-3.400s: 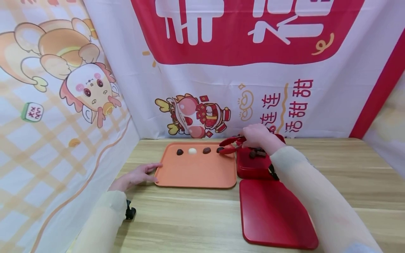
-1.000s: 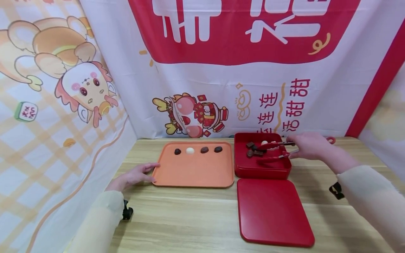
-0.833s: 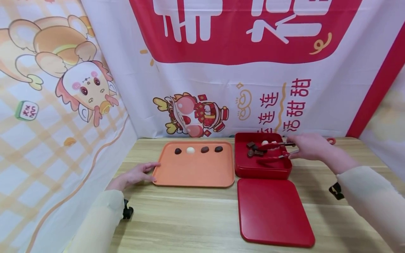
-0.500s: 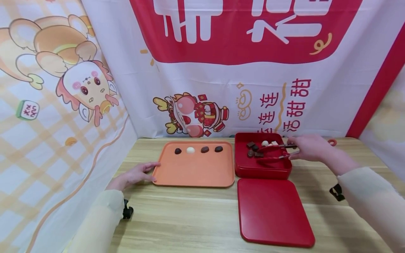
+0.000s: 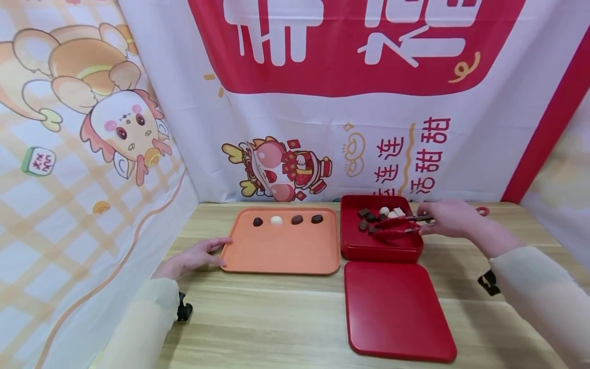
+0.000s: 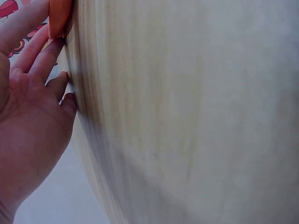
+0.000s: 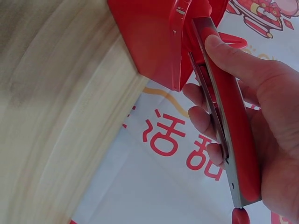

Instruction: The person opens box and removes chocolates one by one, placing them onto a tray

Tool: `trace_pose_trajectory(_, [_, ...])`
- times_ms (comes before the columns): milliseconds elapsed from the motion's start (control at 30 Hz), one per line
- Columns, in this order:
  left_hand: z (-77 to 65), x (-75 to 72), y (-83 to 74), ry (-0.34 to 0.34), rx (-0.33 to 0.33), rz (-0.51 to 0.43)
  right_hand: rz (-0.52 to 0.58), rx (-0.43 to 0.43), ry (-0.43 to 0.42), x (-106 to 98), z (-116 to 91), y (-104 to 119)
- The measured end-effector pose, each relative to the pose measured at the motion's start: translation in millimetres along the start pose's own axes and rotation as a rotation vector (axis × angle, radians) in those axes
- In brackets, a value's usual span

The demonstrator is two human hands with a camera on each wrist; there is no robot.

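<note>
My right hand (image 5: 447,218) holds red-tipped tongs (image 7: 233,126), fingers and thumb wrapped round their metal and red handles. The tong tips reach down into a red box (image 5: 381,253), next to a dark square chocolate (image 5: 371,230); whether they pinch it I cannot tell. Other dark chocolates (image 5: 363,225) and white ones (image 5: 384,210) lie around the tips. At the left, my left hand (image 5: 198,255) rests fingers and thumb against the left edge of an orange tray (image 5: 281,251). A row of several chocolates, including a white one (image 5: 276,220), lies along its far side.
A flat red lid (image 5: 398,312) lies on the wooden table (image 5: 267,318) in front of the box. The tray stands directly left of the box. A printed cloth (image 5: 286,118) hangs behind, with another along the left.
The tongs have moved from the dark chocolate at the tray's right end into the box, leaving that chocolate behind. Lately their tips shifted slightly beside the square chocolate. The left hand stayed put.
</note>
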State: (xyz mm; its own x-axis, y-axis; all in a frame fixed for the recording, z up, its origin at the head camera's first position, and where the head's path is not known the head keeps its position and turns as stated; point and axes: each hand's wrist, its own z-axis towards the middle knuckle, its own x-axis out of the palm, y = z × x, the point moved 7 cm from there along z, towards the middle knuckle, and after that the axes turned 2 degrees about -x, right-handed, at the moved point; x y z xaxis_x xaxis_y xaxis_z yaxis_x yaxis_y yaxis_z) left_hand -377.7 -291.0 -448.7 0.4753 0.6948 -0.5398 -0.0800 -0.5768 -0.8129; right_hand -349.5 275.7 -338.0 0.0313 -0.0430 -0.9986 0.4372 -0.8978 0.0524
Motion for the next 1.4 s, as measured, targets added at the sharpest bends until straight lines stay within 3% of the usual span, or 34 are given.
trace_pose_trajectory(433, [-0.8, 0.3, 7.6, 0.001, -0.006, -0.007, -0.001, -0.020, -0.024, -8, -2, 5])
trace_pose_trajectory(933, [1.9, -4.7, 4.4, -0.003, -0.002, 0.009, 0.019, 0.049, -0.034, -36, -6, 0])
trace_pose_trajectory(1400, [-0.2, -1.6, 6.6, -0.013, -0.026, 0.036, 0.026, 0.031, -0.098, -54, 1, 24])
